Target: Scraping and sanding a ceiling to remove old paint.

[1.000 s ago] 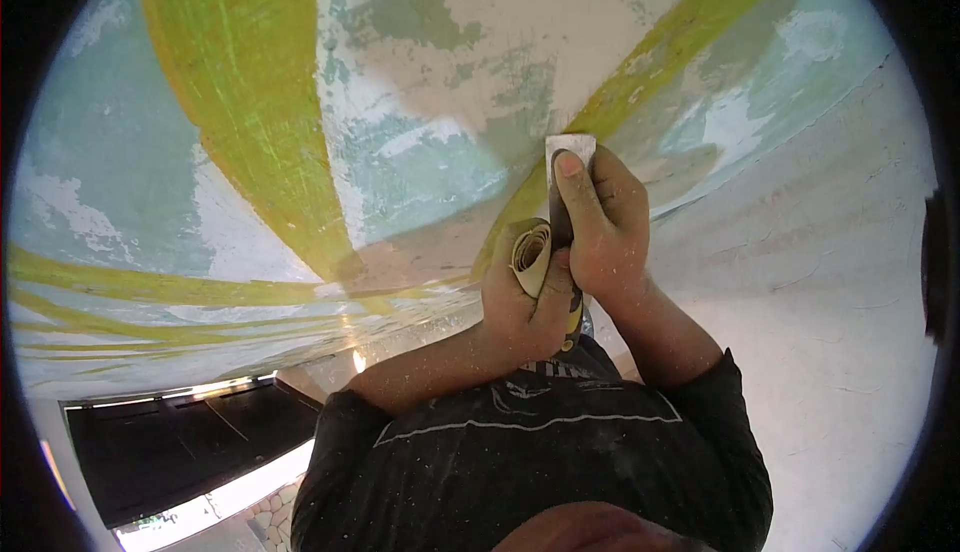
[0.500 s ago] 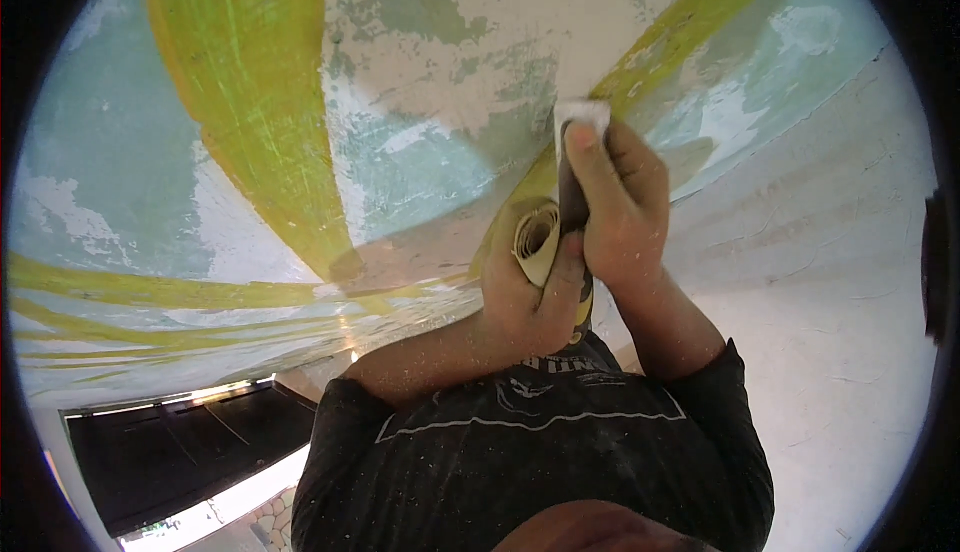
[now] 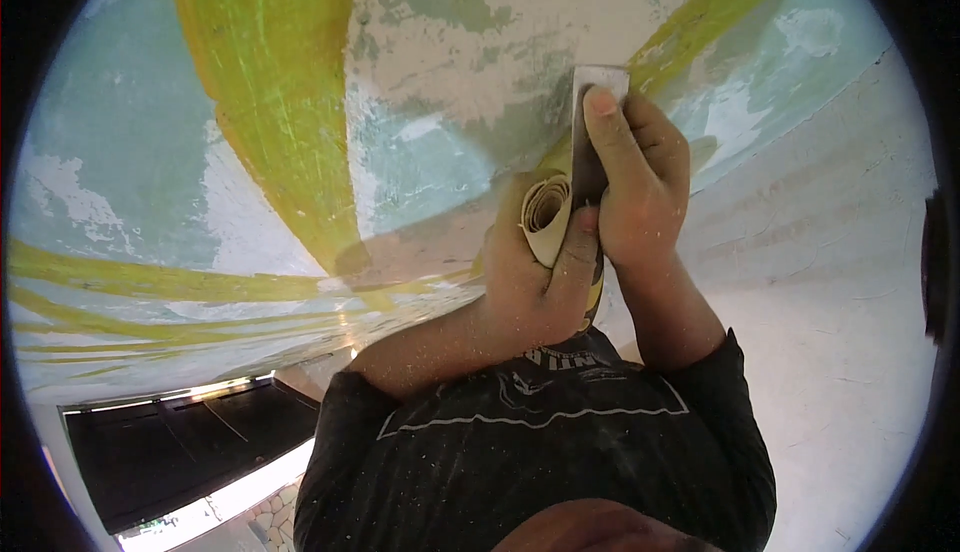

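My left hand (image 3: 545, 277) is closed around a tan roll of sandpaper (image 3: 546, 214), its spiral end facing up and its thumb lying along the side. Just right of it, my right hand (image 3: 645, 177) grips a flat strip of sandpaper (image 3: 588, 157), dark brown on its face with a pale, squared end. The right thumb presses on that pale end while the other fingers curl behind. The strip's lower end reaches my left thumb; whether it joins the roll is hidden. Both hands are close together in front of the painted surface.
Beyond my hands spreads a painted surface (image 3: 420, 162) with pale blue, white and bare patches and yellow-green bands (image 3: 280, 102). A grey-white wall (image 3: 800, 282) rises at the right. Lower left are a dark panelled opening (image 3: 190, 452) and some stone paving (image 3: 272, 517).
Both hands have shifted a little up and to the right, with the strip and roll still in them. The painted surface has also slid slightly right in view.
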Motion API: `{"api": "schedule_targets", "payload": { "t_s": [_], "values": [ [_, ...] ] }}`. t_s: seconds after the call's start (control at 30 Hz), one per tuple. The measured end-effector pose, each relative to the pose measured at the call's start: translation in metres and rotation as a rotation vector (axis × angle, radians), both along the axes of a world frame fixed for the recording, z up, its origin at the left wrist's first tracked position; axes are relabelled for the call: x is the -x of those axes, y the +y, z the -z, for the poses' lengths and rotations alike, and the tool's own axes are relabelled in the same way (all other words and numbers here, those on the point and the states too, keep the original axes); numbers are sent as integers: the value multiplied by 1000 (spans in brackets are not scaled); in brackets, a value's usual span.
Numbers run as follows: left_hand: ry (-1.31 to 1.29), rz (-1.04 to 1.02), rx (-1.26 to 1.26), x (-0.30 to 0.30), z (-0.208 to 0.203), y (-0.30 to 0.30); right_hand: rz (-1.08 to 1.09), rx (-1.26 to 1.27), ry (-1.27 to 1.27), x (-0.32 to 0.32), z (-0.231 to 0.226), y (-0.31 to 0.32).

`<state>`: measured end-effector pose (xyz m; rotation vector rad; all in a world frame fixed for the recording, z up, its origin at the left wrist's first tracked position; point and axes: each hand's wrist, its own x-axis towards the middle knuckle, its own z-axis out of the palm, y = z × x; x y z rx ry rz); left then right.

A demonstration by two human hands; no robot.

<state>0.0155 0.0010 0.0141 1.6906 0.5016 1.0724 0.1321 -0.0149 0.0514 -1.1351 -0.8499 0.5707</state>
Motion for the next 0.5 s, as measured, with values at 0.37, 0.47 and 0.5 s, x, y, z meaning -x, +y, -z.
{"api": "schedule_targets", "payload": {
  "t_s": [0.37,0.47,0.5],
  "values": [
    [-133,63,78,-3,19,2,5,10,-68,1,14,1],
    [29,40,74,3,37,-4,10,23,-79,4,37,0],
    [18,61,125,2,39,-2,6,40,-91,3,42,1]
  ]
}}
